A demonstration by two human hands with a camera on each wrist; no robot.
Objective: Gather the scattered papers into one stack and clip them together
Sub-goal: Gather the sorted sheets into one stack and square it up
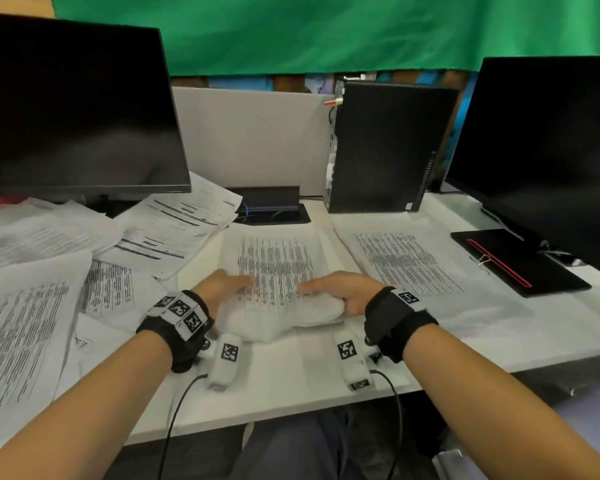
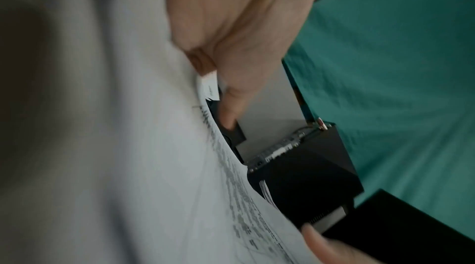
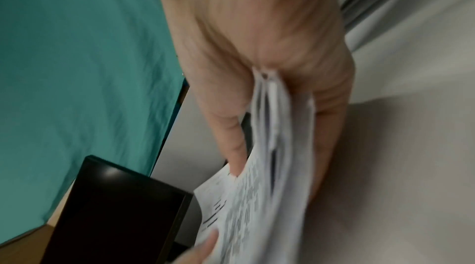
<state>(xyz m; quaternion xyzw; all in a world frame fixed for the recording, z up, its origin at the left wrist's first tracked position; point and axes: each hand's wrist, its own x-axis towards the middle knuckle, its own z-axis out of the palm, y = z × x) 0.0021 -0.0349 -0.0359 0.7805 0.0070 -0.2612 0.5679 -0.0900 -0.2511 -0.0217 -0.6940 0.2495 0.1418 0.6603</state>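
A stack of printed papers [image 1: 274,268] sits in the middle of the white desk, its near edge lifted and blurred. My left hand [image 1: 222,287] grips its left side with the thumb [image 2: 231,95] on top; the other fingers are hidden under the sheets [image 2: 154,146]. My right hand [image 1: 340,287] grips the right side, where several sheets [image 3: 259,197] are pinched between the thumb [image 3: 226,136] and the fingers below. A single sheet [image 1: 406,265] lies to the right, and loose papers [image 1: 32,323] are spread on the left. A small metal clip [image 1: 484,261] lies on a black monitor base.
A dark monitor [image 1: 77,109] hangs over more sheets [image 1: 177,223] at the back left. A black PC tower [image 1: 385,147] and a second monitor [image 1: 541,150] stand at the back right. An open cable hatch [image 1: 271,209] sits behind the stack. The desk edge [image 1: 291,414] runs near my lap.
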